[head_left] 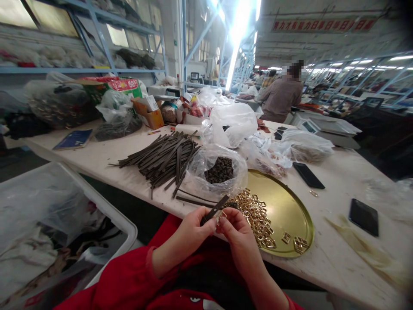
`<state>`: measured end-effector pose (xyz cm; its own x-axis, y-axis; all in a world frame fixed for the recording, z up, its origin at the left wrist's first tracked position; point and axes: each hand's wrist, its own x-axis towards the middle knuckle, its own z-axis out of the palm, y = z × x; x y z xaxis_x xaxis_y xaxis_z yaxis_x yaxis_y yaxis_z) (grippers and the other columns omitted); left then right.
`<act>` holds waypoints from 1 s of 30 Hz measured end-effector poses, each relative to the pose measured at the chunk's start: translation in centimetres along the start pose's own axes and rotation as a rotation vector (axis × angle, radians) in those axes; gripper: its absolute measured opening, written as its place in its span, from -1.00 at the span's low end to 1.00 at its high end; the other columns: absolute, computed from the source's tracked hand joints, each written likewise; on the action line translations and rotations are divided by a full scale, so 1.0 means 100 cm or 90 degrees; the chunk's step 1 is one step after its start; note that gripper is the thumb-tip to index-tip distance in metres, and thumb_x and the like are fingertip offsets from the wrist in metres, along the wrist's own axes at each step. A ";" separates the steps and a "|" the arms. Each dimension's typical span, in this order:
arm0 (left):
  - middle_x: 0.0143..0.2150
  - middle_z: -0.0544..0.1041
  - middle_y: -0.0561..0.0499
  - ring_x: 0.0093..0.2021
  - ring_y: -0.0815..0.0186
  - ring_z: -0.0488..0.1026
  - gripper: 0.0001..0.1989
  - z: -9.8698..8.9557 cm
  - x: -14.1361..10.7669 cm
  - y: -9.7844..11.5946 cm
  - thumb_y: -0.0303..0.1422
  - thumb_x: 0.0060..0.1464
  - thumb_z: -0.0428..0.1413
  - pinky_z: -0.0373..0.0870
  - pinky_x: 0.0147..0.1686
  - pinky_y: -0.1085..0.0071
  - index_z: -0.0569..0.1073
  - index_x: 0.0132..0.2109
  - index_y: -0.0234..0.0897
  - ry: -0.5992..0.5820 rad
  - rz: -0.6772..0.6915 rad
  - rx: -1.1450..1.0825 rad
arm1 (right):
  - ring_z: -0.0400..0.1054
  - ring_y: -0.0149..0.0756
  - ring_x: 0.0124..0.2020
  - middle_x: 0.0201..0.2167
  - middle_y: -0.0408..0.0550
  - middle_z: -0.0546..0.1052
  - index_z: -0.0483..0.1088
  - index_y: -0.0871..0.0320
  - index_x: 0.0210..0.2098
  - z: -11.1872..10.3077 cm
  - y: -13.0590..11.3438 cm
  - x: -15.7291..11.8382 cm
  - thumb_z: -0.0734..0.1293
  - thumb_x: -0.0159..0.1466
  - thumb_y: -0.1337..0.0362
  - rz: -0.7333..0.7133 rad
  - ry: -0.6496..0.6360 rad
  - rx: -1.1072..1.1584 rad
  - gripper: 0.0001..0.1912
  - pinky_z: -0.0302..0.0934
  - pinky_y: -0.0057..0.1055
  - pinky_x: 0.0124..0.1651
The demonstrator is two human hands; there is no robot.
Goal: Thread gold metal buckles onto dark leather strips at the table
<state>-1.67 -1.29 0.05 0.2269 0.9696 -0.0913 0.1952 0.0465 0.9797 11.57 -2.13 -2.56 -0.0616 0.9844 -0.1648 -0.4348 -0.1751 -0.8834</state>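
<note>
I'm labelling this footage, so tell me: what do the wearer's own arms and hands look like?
The left hand and right hand are both ungloved. The left sleeve is red and long, with a cuff short of the wrist. Only a bit of the red right sleeve shows at the bottom edge. No watch is visible.

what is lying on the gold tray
A heap of gold buckles, with a few more apart near the rim of the gold tray. Whatever lies behind the right hand and clear plastic bag, or beneath the heap, cannot be seen.
</note>
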 end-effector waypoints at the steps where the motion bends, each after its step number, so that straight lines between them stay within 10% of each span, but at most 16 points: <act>1: -0.47 0.39 0.10 -0.45 0.41 0.30 -0.84 0.000 0.000 0.000 -0.31 0.04 0.02 0.24 -0.43 0.51 0.33 -0.38 -0.33 0.008 0.003 0.010 | 0.31 -0.46 -0.45 -0.47 -0.23 0.45 0.37 0.10 -0.34 0.001 0.000 0.000 0.43 0.04 0.21 -0.009 0.007 -0.011 -0.78 0.24 -0.50 -0.34; 12: -0.32 0.48 -0.08 -0.30 0.22 0.41 -0.79 0.004 -0.007 0.001 -0.39 0.16 -0.12 0.28 -0.27 0.36 0.40 -0.27 -0.28 0.018 0.143 0.534 | 0.41 -0.27 -0.26 -0.28 -0.10 0.54 0.37 0.09 -0.09 0.002 0.006 0.002 0.41 0.04 0.16 0.067 -0.010 0.014 -0.57 0.27 -0.29 -0.13; 30: -0.43 0.43 0.07 -0.41 0.37 0.31 -0.71 -0.031 -0.014 -0.003 -0.30 0.17 -0.14 0.23 -0.37 0.51 0.44 -0.19 -0.29 -0.171 0.028 0.213 | 0.28 -0.61 -0.53 -0.07 -0.03 0.49 0.48 0.10 -0.20 -0.001 -0.015 -0.005 0.43 0.01 0.36 0.153 -0.035 0.245 -0.68 0.25 -0.73 -0.52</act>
<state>-5.01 -1.91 0.40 0.4738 0.8699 -0.1372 0.4688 -0.1173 0.8755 12.29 -2.37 -1.18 -0.2440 0.9181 -0.3123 -0.7041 -0.3892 -0.5939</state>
